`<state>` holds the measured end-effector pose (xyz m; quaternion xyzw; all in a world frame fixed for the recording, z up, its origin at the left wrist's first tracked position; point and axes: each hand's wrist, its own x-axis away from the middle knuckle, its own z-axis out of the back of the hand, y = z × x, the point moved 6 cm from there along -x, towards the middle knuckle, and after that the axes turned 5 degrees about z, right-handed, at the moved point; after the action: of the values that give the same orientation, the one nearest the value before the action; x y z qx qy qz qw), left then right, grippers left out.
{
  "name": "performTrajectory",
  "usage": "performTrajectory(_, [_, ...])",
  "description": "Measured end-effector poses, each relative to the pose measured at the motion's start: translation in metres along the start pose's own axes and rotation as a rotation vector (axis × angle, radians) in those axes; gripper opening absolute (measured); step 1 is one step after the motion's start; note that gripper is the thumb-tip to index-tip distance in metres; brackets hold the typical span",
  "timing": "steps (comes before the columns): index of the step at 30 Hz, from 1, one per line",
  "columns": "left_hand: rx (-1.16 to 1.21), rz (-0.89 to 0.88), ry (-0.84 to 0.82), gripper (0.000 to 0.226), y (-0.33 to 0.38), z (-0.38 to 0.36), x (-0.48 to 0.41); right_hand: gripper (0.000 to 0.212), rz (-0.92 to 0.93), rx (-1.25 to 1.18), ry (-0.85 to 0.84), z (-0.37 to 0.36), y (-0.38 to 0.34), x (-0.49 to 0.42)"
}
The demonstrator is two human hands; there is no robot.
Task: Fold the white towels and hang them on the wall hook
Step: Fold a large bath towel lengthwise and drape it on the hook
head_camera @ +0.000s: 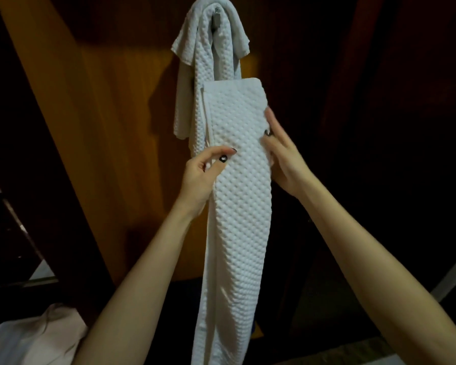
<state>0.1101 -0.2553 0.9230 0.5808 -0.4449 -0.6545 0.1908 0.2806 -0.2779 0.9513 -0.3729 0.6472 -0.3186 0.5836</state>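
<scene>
While the wood wall panel point(111, 106) fills the left-centre of the frame and everything to the right is near-black, the job sits mid-frame: a long folded towel point(238, 206) w/ a dimpled weave runs from just under the hook down past the bottom edge. Its top is a squared fold at upper centre; it seems to hang from the cloth above, but how it's caught there can't be made out. Above it a second white towel point(213, 48) drapes over the wall hook point(217, 21) at top centre, loose corners flaring left and right.

Left hand point(203, 175), centre-left, pinches the strip's left edge btwn thumb and fingers point(228, 152), narrow grip. Right hand point(282, 159), centre-right, has fingers spread fairly wide, flat along the right edge; whether any cloth is actually gripped, can't tell.

To do this well, I'd judge: keep edges parallel, smooth downward so layers stay stacked, don't tug hard or the top drape may slip off the hook.

Hard to see: hook is mostly buried in cloth, only a small grey bit shows. Strip's lower end is cut off. Pale fabric point(32, 343) at lower left, unclear what it is.
</scene>
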Motion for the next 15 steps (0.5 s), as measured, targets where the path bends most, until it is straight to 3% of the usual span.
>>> performTrajectory(6, [0.092, 0.077, 0.07, 0.022, -0.002, 0.007, -0.024, 0.033, -0.06, 0.086, -0.156, -0.01, 0.029, 0.056])
performTrajectory(12, [-0.044, 0.146, -0.062, 0.032, -0.008, -0.007, -0.042, 0.046, 0.035, 0.049, -0.056, -0.003, 0.022, 0.046])
performTrajectory(15, [-0.234, 0.129, 0.07, 0.027, -0.005, -0.003, -0.043, 0.043, 0.082, 0.081, 0.037, 0.003, 0.02, 0.042])
